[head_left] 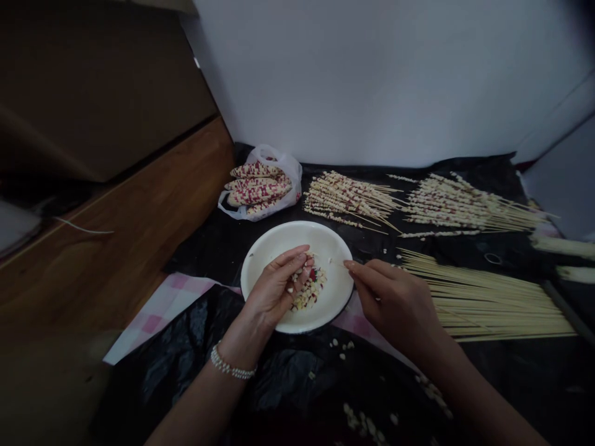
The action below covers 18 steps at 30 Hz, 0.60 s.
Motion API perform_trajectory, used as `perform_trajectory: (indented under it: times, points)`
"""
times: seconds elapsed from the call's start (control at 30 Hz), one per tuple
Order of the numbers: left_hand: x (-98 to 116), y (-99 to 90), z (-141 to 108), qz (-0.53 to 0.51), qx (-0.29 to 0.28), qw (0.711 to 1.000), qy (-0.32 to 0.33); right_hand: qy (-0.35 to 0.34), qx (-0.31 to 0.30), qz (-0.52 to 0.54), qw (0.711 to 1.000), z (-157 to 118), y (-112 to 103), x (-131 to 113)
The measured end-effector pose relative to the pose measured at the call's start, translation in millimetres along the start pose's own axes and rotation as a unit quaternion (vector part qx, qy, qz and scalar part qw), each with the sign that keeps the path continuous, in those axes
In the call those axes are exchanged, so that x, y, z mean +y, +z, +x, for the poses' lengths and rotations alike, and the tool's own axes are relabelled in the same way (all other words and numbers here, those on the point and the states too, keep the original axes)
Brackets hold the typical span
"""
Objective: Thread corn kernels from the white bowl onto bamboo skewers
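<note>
A white bowl [260, 243] with a dark rim holds loose cream and dark red corn kernels [304, 300]. Over it my left hand [280, 280], a beaded bracelet on its wrist, is cupped with fingers curled around a few kernels. Just to the right, my right hand [395, 291] pinches a thin bamboo skewer [338, 264] that points left towards the other hand. A pale kernel seems to be at the skewer's tip. Many bare bamboo skewers [493, 303] lie beside and beyond my right hand.
Speckled corn cobs [258, 189] lie in a plastic bag [292, 170] behind the bowl. Two piles of skewers threaded with kernels, one nearer [344, 195] and one farther right [455, 201], rest on black plastic sheeting [195, 241]. Scattered kernels [362, 424] lie in front. A wooden panel [116, 248] stands left.
</note>
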<state>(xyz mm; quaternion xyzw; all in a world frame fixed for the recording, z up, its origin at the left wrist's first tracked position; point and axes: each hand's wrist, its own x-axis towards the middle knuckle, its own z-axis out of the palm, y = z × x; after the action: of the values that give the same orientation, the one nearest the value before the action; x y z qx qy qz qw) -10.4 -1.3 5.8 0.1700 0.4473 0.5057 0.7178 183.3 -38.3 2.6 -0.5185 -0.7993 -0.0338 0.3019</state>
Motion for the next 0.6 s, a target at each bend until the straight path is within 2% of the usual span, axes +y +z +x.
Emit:
perform_trajectory:
  times: [0.27,0.6]
  points:
    - [0.3,-0.8,1.5,-0.032,0.012,0.999,0.007,-0.002,-0.002,0.004,1.0,-0.2,1.6,0.3]
    - [1.6,-3.0,2.5,-0.079,-0.001,0.995,-0.054,-0.001,-0.01,-0.003,1.0,-0.4,1.7,-1.3]
